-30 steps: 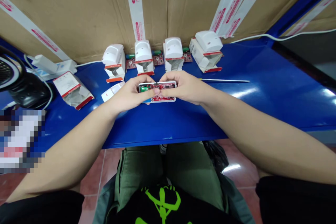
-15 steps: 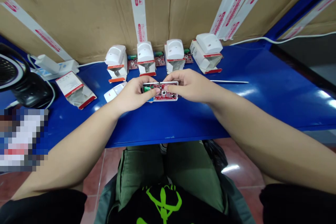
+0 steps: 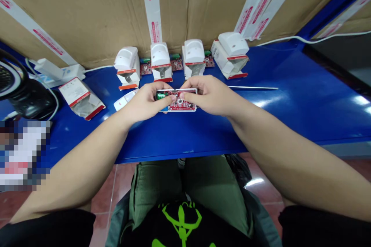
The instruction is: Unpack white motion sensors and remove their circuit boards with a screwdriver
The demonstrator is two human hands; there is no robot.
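Observation:
Over the blue table, both hands grip a red circuit board [image 3: 184,105] seated in a white plastic shell, with a green cylindrical part at its left end. My left hand [image 3: 147,102] closes round the left end, its thumb lying on the board. From the other side my right hand [image 3: 204,94] holds the right end, thumb pressed near the board's middle. The fingers behind the shell are largely hidden. A white curved cover [image 3: 123,100] lies on the table, partly behind my left hand. Beyond my right hand is a thin metal rod [image 3: 255,88].
Along the cardboard wall stand several open boxes with white detector housings [image 3: 194,51] on top. Red circuit boards [image 3: 176,64] sit between them. An opened box [image 3: 82,98], a power strip [image 3: 69,76] and a black fan-like device [image 3: 31,96] are on the left. The blue table's [image 3: 185,153] front edge is near my lap.
The view has shifted slightly. Both hands keep hold of the circuit board in its shell, and the right thumb has slid a little to the left.

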